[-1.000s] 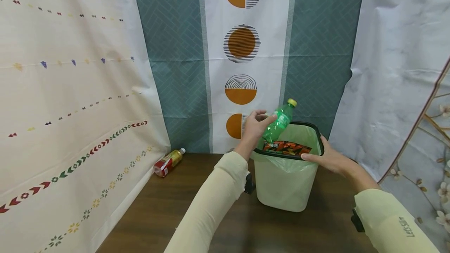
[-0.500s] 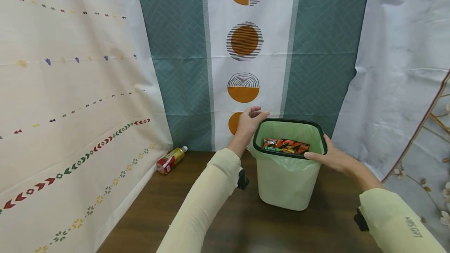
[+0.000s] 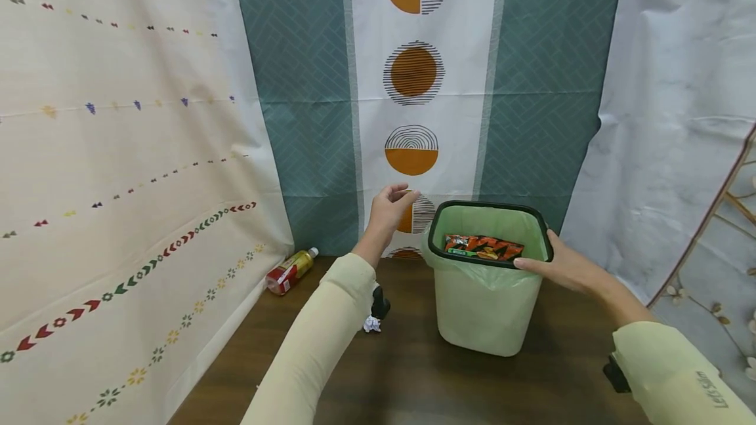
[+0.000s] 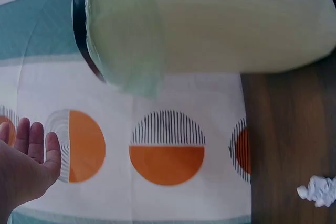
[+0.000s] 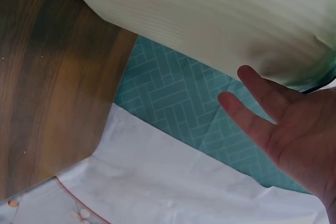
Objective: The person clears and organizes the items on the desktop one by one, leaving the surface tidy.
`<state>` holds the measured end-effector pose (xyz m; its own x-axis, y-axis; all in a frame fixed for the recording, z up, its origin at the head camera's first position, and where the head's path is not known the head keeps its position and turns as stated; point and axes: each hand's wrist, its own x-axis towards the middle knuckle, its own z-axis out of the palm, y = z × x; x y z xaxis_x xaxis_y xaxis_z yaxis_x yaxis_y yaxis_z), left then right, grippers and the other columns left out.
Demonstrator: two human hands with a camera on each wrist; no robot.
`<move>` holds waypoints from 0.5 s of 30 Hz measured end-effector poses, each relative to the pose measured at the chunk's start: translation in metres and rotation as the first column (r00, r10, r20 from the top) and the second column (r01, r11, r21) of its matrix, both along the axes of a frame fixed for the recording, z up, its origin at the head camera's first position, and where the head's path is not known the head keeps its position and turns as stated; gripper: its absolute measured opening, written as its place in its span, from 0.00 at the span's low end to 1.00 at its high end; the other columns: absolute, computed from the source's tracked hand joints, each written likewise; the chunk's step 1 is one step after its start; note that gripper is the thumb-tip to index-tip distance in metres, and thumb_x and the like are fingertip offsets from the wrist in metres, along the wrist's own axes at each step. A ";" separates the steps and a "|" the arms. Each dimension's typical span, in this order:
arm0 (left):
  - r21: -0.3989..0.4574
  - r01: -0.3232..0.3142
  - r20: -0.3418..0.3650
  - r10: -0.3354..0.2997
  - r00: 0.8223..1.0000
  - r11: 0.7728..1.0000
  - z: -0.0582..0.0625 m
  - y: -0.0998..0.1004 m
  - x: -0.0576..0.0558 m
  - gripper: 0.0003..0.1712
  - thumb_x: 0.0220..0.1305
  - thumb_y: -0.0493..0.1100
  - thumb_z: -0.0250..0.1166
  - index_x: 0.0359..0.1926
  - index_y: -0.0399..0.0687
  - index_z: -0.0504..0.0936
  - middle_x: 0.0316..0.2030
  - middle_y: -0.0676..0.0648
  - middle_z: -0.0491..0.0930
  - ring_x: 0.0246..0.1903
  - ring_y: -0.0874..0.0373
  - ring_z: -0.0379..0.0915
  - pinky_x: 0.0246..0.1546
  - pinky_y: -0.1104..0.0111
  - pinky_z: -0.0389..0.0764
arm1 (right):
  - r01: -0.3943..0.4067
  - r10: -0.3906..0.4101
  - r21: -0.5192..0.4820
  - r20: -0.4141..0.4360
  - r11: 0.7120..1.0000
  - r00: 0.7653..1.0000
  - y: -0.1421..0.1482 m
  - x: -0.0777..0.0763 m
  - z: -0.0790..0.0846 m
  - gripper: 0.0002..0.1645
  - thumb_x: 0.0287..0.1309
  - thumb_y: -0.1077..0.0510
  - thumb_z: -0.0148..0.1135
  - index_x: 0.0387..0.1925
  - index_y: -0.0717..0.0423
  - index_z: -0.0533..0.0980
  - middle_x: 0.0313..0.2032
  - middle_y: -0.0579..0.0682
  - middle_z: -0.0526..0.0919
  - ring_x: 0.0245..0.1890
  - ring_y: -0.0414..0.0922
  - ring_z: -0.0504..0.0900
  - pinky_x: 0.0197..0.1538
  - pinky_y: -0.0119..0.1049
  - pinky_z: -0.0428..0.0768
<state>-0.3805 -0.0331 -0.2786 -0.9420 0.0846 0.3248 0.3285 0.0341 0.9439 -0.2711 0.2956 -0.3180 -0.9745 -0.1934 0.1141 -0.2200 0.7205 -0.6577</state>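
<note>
A pale green trash bin (image 3: 487,317) with a black rim and a green liner bag stands upright on the wooden table. Inside it shows a red-and-black snack packet (image 3: 484,248). My right hand (image 3: 567,269) holds the bin's right front corner, thumb at the rim; in the right wrist view two of its fingers (image 5: 247,116) extend along the side. Left of the bin, my left hand (image 3: 385,216) is in the air with fingers loosely bent and nothing in them. A crumpled white paper ball (image 3: 372,324) lies on the table beside my left forearm.
A bottle with a red and yellow label (image 3: 291,272) and white cap lies at the table's back left, by the cream curtain (image 3: 147,176). Behind the table (image 3: 425,379) hangs a patterned teal and white curtain (image 3: 313,169). A light curtain (image 3: 667,169) borders the right side.
My left hand has let go of the green plastic bottle, now out of sight, and moved left away from the bin. The paper ball has come into view. My right hand stays at the rim.
</note>
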 end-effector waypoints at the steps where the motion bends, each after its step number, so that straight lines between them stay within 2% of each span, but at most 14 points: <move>1: -0.002 -0.005 0.001 0.005 1.000 1.000 -0.002 -0.005 -0.001 0.28 0.64 0.53 0.68 0.60 0.46 0.76 0.54 0.44 0.77 0.56 0.50 0.71 0.62 0.58 0.70 | 0.001 -0.001 0.009 0.003 1.000 1.000 0.000 0.000 0.000 0.67 0.64 0.36 0.59 0.75 0.66 0.26 0.72 0.77 0.39 0.68 0.76 0.49 0.60 0.72 0.59; 4: 0.004 -0.032 0.014 0.032 0.999 0.999 -0.010 -0.018 -0.004 0.27 0.64 0.52 0.69 0.60 0.46 0.77 0.54 0.44 0.77 0.56 0.49 0.72 0.61 0.57 0.71 | 0.003 -0.004 0.026 0.010 1.000 1.000 0.000 -0.001 -0.001 0.67 0.65 0.35 0.58 0.75 0.66 0.26 0.72 0.77 0.39 0.68 0.76 0.49 0.59 0.73 0.60; 6: 0.011 -0.051 0.023 0.051 0.998 0.999 -0.016 -0.027 -0.007 0.25 0.65 0.50 0.69 0.59 0.46 0.77 0.54 0.44 0.77 0.56 0.49 0.72 0.60 0.56 0.72 | -0.014 0.014 0.008 -0.006 1.000 1.000 0.001 -0.002 -0.003 0.65 0.65 0.36 0.58 0.75 0.66 0.28 0.72 0.76 0.43 0.68 0.74 0.52 0.59 0.71 0.61; 8: 0.014 -0.069 0.033 0.068 0.997 0.998 -0.021 -0.035 -0.008 0.25 0.64 0.50 0.69 0.58 0.45 0.77 0.53 0.43 0.78 0.55 0.48 0.73 0.59 0.56 0.73 | -0.017 0.016 -0.003 -0.013 1.000 1.000 0.002 -0.003 -0.005 0.64 0.66 0.37 0.58 0.75 0.65 0.28 0.72 0.75 0.43 0.68 0.74 0.52 0.59 0.71 0.61; 10: 0.009 -0.083 0.038 0.082 0.996 0.997 -0.027 -0.042 -0.009 0.26 0.64 0.50 0.69 0.58 0.44 0.77 0.53 0.42 0.78 0.54 0.48 0.73 0.59 0.56 0.73 | -0.017 0.017 -0.016 -0.015 1.000 1.000 0.003 -0.005 -0.008 0.64 0.66 0.37 0.58 0.75 0.65 0.27 0.72 0.76 0.42 0.68 0.74 0.51 0.59 0.72 0.60; 13: -0.006 -0.103 0.052 0.104 0.993 0.995 -0.035 -0.054 -0.010 0.26 0.64 0.49 0.69 0.58 0.43 0.77 0.53 0.42 0.78 0.53 0.47 0.73 0.59 0.55 0.73 | 0.021 -0.021 0.008 0.017 1.000 1.000 0.004 -0.006 -0.010 0.67 0.67 0.35 0.55 0.73 0.66 0.21 0.71 0.78 0.35 0.68 0.77 0.47 0.58 0.74 0.58; 15: -0.021 -0.122 0.064 0.123 0.990 0.992 -0.042 -0.062 -0.010 0.25 0.64 0.49 0.69 0.58 0.43 0.77 0.53 0.42 0.78 0.53 0.47 0.73 0.59 0.55 0.73 | 0.025 -0.026 0.013 0.022 1.000 0.999 0.004 -0.006 -0.010 0.67 0.66 0.34 0.55 0.73 0.66 0.21 0.71 0.79 0.35 0.67 0.78 0.48 0.58 0.75 0.58</move>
